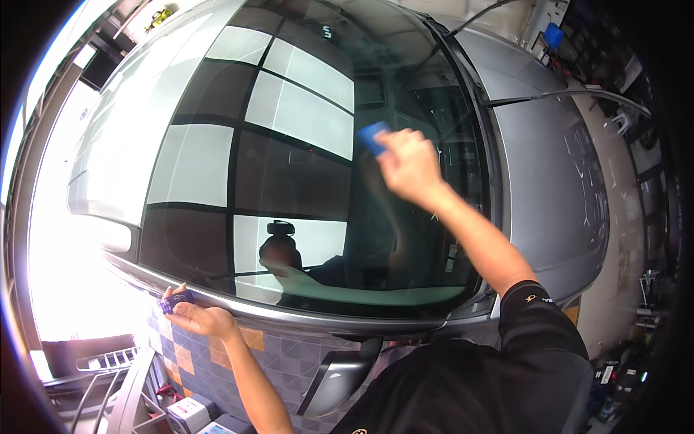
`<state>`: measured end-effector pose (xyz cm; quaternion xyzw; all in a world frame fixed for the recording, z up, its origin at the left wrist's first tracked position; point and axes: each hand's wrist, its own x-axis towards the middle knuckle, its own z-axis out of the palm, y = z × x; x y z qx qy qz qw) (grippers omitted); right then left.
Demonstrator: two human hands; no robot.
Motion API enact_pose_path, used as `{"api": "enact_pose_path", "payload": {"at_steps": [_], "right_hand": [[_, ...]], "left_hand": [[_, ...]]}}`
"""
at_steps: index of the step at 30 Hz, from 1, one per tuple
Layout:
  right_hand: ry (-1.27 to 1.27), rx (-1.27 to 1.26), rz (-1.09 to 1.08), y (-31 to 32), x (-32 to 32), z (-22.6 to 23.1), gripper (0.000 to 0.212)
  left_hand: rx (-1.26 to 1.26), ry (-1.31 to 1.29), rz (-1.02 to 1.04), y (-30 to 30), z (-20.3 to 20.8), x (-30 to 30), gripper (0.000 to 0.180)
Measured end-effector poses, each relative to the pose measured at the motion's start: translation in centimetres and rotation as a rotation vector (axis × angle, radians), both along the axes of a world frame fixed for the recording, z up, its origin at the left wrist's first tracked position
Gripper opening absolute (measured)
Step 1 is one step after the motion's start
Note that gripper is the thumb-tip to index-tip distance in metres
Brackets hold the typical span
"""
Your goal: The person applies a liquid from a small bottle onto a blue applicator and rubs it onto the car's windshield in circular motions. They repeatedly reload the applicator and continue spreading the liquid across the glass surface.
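My right hand (412, 166) reaches over the dark windshield (416, 246) of a silver car, fingers closed around a small blue block-shaped pad (371, 137). The pad appears to rest against the glass, right of the bright panel reflections. Lower left, beside the edge of the car's roof, my left hand (204, 320) is turned palm up. Its fingers curl around a small purple object (176, 301), perhaps a little bottle; its exact kind is unclear.
Wiper arms (535, 98) stand raised over the grey hood (553, 166). A side mirror (338, 380) juts out near my body. Boxes (191, 412) and a metal frame (119, 398) stand lower left on the tiled floor (271, 362).
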<state>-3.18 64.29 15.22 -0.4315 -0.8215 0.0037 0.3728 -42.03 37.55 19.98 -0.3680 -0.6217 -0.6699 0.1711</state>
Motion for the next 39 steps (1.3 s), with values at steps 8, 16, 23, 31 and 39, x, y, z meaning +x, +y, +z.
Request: {"api": "enact_pose_path", "payload": {"at_steps": [8, 16, 23, 31, 39], "right_hand": [[0.154, -0.073, -0.448, 12.0, -5.0, 1.9, 0.031], [0.086, 0.115, 0.208, 10.4, -6.7, 5.3, 0.035], [0.099, 0.021, -0.210, 18.9, -16.9, 9.9, 0.029], [0.109, 0.277, 0.189, 12.8, -16.7, 9.4, 0.032], [0.127, 0.163, 0.111, 16.7, -28.3, 14.7, 0.033]], "left_hand": [[-0.029, 0.002, -0.066, 2.0, 0.5, 0.8, 0.049], [0.001, -0.024, -0.032, 0.4, -0.1, 0.8, 0.051], [0.031, 0.012, -0.082, 1.8, 0.3, 1.1, 0.053], [0.102, -0.091, -0.085, 1.2, 0.3, 1.7, 0.053], [0.049, -0.032, -0.167, 2.7, 1.1, 2.1, 0.053]]}}
